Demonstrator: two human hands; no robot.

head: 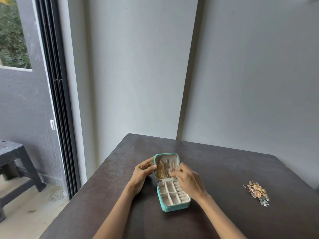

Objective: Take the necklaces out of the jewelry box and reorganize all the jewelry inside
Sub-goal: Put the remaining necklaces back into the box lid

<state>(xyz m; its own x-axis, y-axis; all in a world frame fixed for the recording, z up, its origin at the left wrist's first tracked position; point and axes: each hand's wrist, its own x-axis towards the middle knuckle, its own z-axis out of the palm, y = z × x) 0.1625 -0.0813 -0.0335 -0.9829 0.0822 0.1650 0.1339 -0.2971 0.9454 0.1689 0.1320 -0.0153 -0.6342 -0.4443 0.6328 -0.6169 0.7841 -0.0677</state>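
A small teal jewelry box (pixel 174 208) stands open on the dark table, its lid upright. Gold necklaces (pixel 164 168) hang inside the lid. The cream compartments of the base (pixel 168 193) look bare. My left hand (pixel 144 170) grips the lid's left edge. My right hand (pixel 187 180) reaches into the lid's lower right corner, its fingertips pinched at the necklace chains there. A heap of gold jewelry (pixel 257 192) lies on the table far to the right.
The dark table (pixel 107 195) fills the lower view and meets grey walls at the back. A sliding glass door (pixel 57 100) and a black bench (pixel 15 161) are at the left, beyond the table's edge.
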